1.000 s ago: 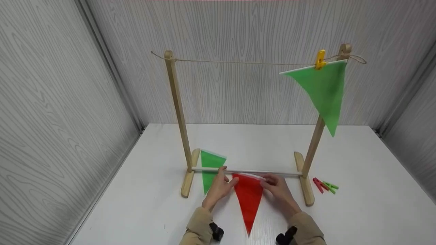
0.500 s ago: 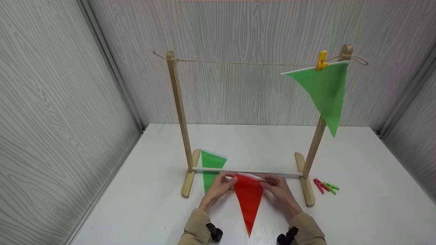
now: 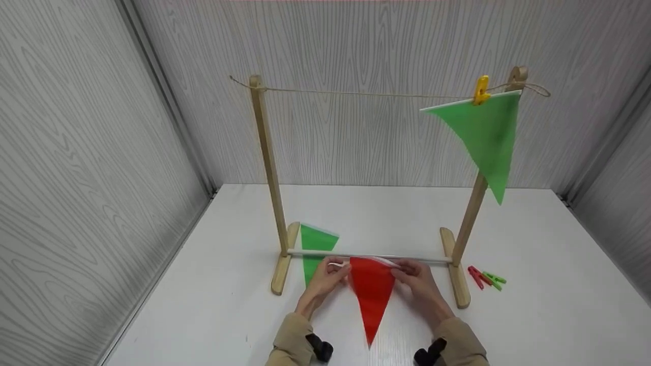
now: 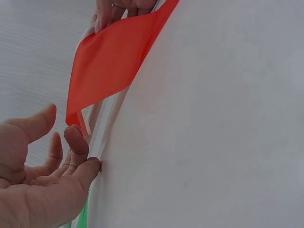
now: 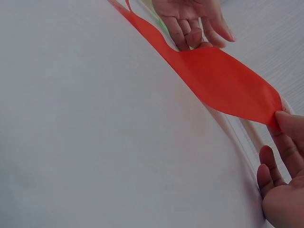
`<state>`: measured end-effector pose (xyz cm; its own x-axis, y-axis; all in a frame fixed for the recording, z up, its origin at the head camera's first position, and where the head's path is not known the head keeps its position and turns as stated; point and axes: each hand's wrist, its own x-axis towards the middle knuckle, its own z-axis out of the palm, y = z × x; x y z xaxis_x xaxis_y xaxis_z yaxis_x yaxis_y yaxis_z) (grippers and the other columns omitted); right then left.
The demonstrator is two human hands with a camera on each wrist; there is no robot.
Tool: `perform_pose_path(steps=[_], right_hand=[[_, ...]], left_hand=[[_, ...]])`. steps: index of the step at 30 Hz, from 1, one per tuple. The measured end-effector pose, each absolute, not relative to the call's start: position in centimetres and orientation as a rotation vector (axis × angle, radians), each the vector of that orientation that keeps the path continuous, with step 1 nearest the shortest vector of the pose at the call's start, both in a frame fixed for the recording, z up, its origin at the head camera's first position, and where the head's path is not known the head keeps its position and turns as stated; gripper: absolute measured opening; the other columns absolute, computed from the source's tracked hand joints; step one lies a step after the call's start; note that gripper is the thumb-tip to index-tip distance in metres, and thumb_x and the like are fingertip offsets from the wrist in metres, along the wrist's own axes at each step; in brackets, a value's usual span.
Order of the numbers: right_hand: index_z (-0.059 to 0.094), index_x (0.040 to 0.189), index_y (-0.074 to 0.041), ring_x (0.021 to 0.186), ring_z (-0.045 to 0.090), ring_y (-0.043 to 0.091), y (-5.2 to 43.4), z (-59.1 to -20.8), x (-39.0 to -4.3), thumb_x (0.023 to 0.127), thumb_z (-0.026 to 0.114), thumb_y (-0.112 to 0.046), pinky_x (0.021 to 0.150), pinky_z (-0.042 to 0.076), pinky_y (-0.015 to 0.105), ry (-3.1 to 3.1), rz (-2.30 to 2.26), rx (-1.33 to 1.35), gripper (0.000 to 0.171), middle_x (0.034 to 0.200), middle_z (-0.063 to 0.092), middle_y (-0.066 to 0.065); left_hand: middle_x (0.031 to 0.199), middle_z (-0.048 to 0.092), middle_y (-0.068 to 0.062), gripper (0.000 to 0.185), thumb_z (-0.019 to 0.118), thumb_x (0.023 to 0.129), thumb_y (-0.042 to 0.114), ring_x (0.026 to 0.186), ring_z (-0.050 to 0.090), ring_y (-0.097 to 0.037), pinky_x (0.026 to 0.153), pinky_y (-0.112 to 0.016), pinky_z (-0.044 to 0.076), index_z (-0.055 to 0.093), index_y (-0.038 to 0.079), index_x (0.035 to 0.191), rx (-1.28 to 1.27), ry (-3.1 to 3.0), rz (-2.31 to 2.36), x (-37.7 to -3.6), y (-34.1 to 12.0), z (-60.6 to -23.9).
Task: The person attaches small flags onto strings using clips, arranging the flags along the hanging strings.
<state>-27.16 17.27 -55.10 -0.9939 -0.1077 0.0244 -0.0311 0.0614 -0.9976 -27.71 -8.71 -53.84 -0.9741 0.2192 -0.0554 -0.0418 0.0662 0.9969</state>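
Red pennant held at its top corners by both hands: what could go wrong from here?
The red pennant is held only by fingertip pinches from the left hand and right hand, so the thin sheet could slip. Its top edge sits right by the white crossbar and might snag there. The clothespins lie off to the right, so one hand may have to let go.

wooden stand [image 3: 268, 168] w/ string [image 3: 366, 94], green flag [image 3: 483, 134] on yellow peg [image 3: 480, 89], red & green pegs [image 3: 485, 278] on table [image 3: 549, 284]
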Motion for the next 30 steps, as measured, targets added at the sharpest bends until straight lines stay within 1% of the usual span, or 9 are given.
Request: perform_pose_path(steps=[2,4,10,14,18,21,24,28,30], right_hand=[[0.066,0.114,0.006,0.084,0.063,0.01,17.18,-55.12,-27.23,0.093,0.069,-0.006,0.079,0.053,0.023,2.187,-2.167,-0.063,0.024,0.091,0.073,-0.002],[0.067,0.112,0.003,0.084,0.062,0.011,17.13,-55.15,-27.23,0.092,0.07,-0.005,0.078,0.051,0.024,2.126,-2.216,-0.009,0.022,0.088,0.073,-0.005],[0.068,0.112,0.0,0.09,0.064,0.015,17.18,-55.3,-27.09,0.092,0.071,-0.007,0.085,0.053,0.026,2.091,-2.231,-0.013,0.021,0.094,0.074,-0.001],[0.067,0.115,0.002,0.094,0.066,0.016,17.27,-55.41,-27.04,0.093,0.07,-0.007,0.089,0.054,0.027,2.099,-2.203,-0.076,0.024,0.097,0.074,-0.001],[0.066,0.117,0.005,0.093,0.066,0.014,17.3,-55.34,-26.98,0.093,0.07,-0.007,0.089,0.055,0.025,2.126,-2.171,-0.15,0.027,0.097,0.073,-0.003],[0.066,0.116,0.006,0.092,0.064,0.013,17.27,-55.24,-26.89,0.093,0.07,-0.008,0.087,0.053,0.023,2.173,-2.135,-0.183,0.027,0.095,0.072,-0.004],[0.067,0.114,0.006,0.092,0.061,0.014,17.26,-55.2,-26.87,0.093,0.07,-0.007,0.087,0.052,0.024,2.199,-2.115,-0.179,0.026,0.094,0.07,-0.003],[0.067,0.112,0.007,0.092,0.06,0.015,17.19,-55.11,-26.89,0.092,0.07,-0.007,0.086,0.05,0.025,2.218,-2.106,-0.18,0.024,0.092,0.069,-0.002],[0.067,0.111,0.008,0.09,0.059,0.014,17.11,-55.07,-26.91,0.092,0.071,-0.006,0.085,0.05,0.024,2.231,-2.102,-0.177,0.024,0.09,0.069,-0.002]], left_hand=[[0.097,0.068,-0.014,0.043,0.066,0.098,0.021,0.076,0.061,-0.012,0.077,-0.025,0.053,0.049,-0.007,0.126,0.164,2.146,2.019,-27.67,-8.72,-53.79],[0.095,0.068,-0.015,0.043,0.066,0.099,0.021,0.076,0.06,-0.012,0.075,-0.025,0.051,0.049,-0.007,0.126,0.163,2.148,2.02,-27.66,-8.69,-53.75],[0.097,0.069,-0.019,0.041,0.066,0.099,0.024,0.079,0.06,-0.012,0.075,-0.023,0.053,0.057,-0.005,0.127,0.183,2.144,2.014,-27.86,-8.53,-53.8],[0.099,0.069,-0.022,0.045,0.066,0.099,0.023,0.079,0.061,-0.014,0.076,-0.024,0.053,0.055,-0.004,0.133,0.198,2.157,2.011,-27.85,-8.51,-53.89],[0.092,0.068,-0.018,0.052,0.067,0.098,0.027,0.078,0.057,-0.015,0.075,-0.025,0.049,0.05,0.0,0.14,0.199,2.179,1.994,-27.66,-8.55,-53.77],[0.09,0.068,-0.013,0.055,0.067,0.098,0.029,0.082,0.056,-0.017,0.077,-0.026,0.046,0.049,0.002,0.143,0.197,2.158,1.999,-27.51,-8.51,-53.63],[0.093,0.068,-0.011,0.049,0.067,0.098,0.026,0.085,0.056,-0.017,0.077,-0.026,0.046,0.052,0.001,0.138,0.221,2.148,2.02,-27.37,-8.41,-53.55],[0.093,0.061,-0.006,0.04,0.068,0.097,0.023,0.086,0.052,-0.015,0.072,-0.024,0.043,0.06,0.001,0.129,0.245,2.183,2.034,-27.3,-8.27,-53.59],[0.095,0.059,-0.004,0.038,0.069,0.096,0.023,0.088,0.051,-0.015,0.073,-0.023,0.043,0.062,0.001,0.127,0.251,2.201,2.031,-27.31,-8.23,-53.68]])
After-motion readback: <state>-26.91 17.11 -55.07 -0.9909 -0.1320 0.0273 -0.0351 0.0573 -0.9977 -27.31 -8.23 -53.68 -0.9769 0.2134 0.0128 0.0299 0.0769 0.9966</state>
